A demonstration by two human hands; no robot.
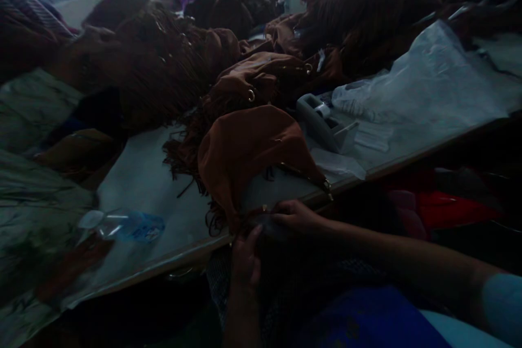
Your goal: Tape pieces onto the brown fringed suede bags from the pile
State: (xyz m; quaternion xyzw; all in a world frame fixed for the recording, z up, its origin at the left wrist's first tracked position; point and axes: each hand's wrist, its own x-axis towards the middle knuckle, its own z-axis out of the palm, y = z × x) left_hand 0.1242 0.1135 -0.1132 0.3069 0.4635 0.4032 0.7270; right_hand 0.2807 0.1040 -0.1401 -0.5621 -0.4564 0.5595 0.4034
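A brown fringed bag point(255, 133) lies on the front part of the white table, its curved body arching toward the back. Its lower left end hangs over the table edge, where my left hand point(247, 258) has its fingers closed at the strap end. Beside it, my right hand point(296, 215) pinches something at the same dark strap or strip, near a small gold-coloured fitting. A translucent bit of material seems to lie between the two hands, but it is dim and blurred. At the bag's right end hangs a metal clasp point(327, 187).
Behind the bag are more brown bags point(261, 73) in heaps. A grey tape dispenser point(324, 122) and a clear plastic bag point(440, 79) stand at the right. On the left lies a water bottle point(130, 225), near another person's patterned clothing. The table edge point(155, 269) runs diagonally.
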